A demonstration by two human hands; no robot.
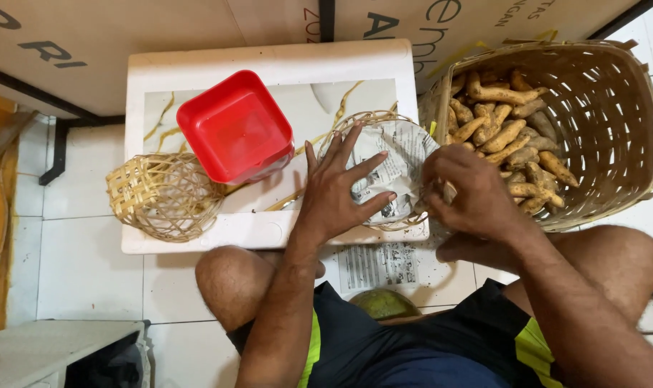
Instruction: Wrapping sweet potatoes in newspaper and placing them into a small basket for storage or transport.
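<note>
2 hands work at the front right corner of a white tray-like board [197, 68]. Just off its right edge stands a large woven basket [614, 129] of brown, soil-dusted tubers [502, 136]. A red square tub [234, 126] sits upside down near the board's middle, and an empty openwork basket [165, 195] overhangs the front left corner. The left hand [339, 188] lies flat, fingers spread, on newspaper [398, 154] lining a small woven basket [341, 133] (rim only partly visible) — the right hand [470, 190] pinches the paper's edge.
</note>
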